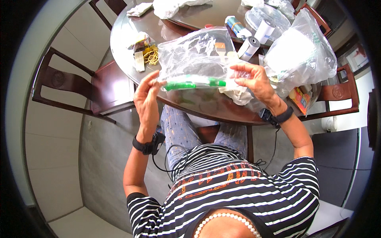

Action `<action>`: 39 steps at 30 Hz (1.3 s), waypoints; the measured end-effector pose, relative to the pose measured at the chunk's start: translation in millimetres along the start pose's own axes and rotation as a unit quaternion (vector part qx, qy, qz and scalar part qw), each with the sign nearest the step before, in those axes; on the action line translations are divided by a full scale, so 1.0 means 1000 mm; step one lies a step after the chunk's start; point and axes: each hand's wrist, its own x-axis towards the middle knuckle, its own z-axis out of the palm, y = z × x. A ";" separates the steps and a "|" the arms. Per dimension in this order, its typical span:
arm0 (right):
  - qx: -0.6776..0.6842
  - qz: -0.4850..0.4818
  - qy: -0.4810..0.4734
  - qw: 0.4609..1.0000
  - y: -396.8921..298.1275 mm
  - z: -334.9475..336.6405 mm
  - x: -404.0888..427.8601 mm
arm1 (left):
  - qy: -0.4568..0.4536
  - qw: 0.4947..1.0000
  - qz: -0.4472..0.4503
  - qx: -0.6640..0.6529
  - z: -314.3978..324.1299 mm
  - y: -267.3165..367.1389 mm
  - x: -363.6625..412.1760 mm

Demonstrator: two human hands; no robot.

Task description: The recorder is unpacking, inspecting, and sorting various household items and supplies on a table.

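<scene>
In the head view, my left hand (pixel 148 102) pinches the left edge of a clear plastic bag (pixel 190 53) between thumb and fingers. My right hand (pixel 257 81) grips its right side. Long bright green and white items (pixel 193 83) show through the near part of the bag; their exact kind is blurred. Behind or inside the far part lies a brush (pixel 220 47) with a tan tip; which of the two, I cannot tell. Crumpled whitish plastic (pixel 238 95) hangs below my right fingers, over the table's near edge.
On the round glass-topped table (pixel 128 32) lie yellow cord (pixel 151 55), two white rolls (pixel 249 49), a teal roll with a band (pixel 236 26), clear plastic lids (pixel 268 17) and a bulky plastic bag (pixel 300 53). Wooden chairs (pixel 64 78) flank it. Black cables (pixel 166 160) trail from both wrists.
</scene>
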 end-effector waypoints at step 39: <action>-0.449 -0.367 -0.075 0.811 -0.004 0.011 0.043 | -0.372 0.813 0.250 0.372 -0.002 -0.021 0.079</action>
